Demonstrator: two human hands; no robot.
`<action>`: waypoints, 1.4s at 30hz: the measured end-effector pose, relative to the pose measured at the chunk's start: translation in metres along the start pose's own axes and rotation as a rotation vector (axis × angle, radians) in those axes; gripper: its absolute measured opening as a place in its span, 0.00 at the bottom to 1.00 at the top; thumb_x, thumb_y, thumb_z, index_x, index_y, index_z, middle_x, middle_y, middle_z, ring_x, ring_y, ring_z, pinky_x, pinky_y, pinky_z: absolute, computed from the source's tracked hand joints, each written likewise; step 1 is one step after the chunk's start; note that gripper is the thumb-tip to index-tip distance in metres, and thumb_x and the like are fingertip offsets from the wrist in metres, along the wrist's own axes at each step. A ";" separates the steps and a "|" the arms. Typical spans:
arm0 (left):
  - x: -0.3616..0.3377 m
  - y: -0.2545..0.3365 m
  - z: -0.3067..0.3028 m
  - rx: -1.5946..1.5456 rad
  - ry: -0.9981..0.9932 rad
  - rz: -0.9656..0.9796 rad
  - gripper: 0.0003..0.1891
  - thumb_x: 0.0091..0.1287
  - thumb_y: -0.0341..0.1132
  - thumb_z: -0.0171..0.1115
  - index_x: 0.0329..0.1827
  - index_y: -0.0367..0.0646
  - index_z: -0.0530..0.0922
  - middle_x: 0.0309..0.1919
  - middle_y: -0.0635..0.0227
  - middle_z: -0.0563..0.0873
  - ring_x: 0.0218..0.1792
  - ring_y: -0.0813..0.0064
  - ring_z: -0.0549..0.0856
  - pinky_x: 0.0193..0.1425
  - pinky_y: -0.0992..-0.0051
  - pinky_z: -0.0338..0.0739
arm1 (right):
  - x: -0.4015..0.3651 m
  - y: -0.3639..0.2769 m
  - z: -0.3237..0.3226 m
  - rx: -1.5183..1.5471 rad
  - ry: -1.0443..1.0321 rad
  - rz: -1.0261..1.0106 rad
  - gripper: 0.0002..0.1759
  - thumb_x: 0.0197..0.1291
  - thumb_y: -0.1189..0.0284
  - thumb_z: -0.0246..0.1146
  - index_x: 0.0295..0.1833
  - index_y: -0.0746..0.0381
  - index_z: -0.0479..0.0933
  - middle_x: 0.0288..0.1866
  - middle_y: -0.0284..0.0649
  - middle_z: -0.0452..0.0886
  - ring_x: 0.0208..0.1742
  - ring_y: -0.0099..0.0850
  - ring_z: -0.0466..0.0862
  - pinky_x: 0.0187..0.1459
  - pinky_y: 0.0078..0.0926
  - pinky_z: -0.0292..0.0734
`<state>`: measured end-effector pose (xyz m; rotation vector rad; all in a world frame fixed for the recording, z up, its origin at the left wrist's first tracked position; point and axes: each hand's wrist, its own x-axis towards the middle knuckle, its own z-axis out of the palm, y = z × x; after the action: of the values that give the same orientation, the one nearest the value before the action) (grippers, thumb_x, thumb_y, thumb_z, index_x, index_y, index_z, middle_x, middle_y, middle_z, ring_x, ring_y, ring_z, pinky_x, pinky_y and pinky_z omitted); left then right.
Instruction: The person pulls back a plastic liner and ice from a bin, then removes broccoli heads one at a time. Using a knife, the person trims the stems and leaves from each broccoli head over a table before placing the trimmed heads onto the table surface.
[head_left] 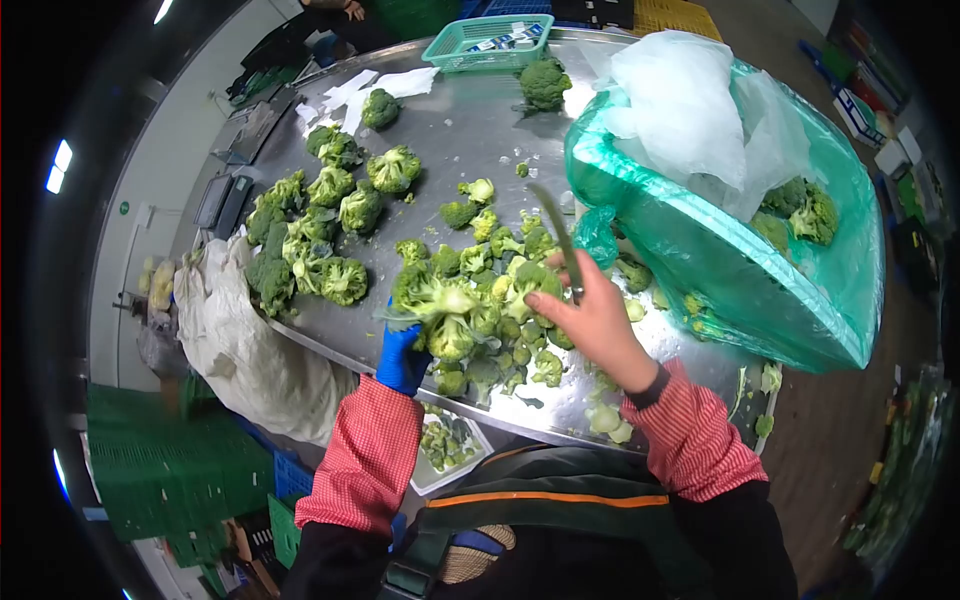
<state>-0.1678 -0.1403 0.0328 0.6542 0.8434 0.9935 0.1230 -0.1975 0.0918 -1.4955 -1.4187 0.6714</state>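
My left hand [402, 356], in a blue glove, is closed around a head of broccoli [438, 300] at the near side of the metal table [455, 130]. My bare right hand [598, 318] grips a knife [556, 222], its narrow curved blade pointing up and away from me. The right thumb overlaps a floret [522, 284] beside the held head. Beneath and between both hands lies a pile of cut broccoli florets [548, 368], spreading toward the table's near edge.
Whole broccoli heads [340, 280] sit on the left. A green plastic liner bag [720, 260] with more broccoli stands on the right. At the far edge is a teal basket [488, 45]. A white tray of pieces [470, 462] sits below the near edge. Another person's hand [354, 10] shows far off.
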 end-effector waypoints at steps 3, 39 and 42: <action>-0.006 0.002 -0.014 -0.196 -0.038 0.012 0.37 0.55 0.32 0.66 0.71 0.46 0.64 0.65 0.61 0.74 0.66 0.61 0.74 0.73 0.58 0.66 | -0.004 0.006 0.009 -0.192 -0.133 0.045 0.20 0.64 0.57 0.61 0.50 0.63 0.73 0.36 0.50 0.82 0.39 0.52 0.83 0.42 0.47 0.75; -0.012 0.023 0.030 0.152 0.023 0.412 0.45 0.57 0.37 0.70 0.76 0.44 0.54 0.65 0.60 0.72 0.65 0.64 0.73 0.70 0.65 0.67 | -0.038 0.021 0.029 -0.524 -0.248 -0.117 0.08 0.65 0.67 0.58 0.39 0.61 0.74 0.31 0.45 0.81 0.30 0.43 0.84 0.29 0.39 0.78; 0.001 0.051 -0.001 0.184 0.078 0.256 0.34 0.64 0.44 0.64 0.71 0.47 0.63 0.64 0.60 0.74 0.64 0.62 0.75 0.66 0.58 0.72 | -0.058 0.034 0.021 -0.329 -0.222 -0.008 0.11 0.68 0.65 0.56 0.43 0.62 0.75 0.36 0.47 0.83 0.35 0.49 0.83 0.35 0.45 0.78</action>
<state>-0.1907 -0.1187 0.0727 0.9015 0.9431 1.1866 0.1100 -0.2444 0.0409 -1.7064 -1.7708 0.6361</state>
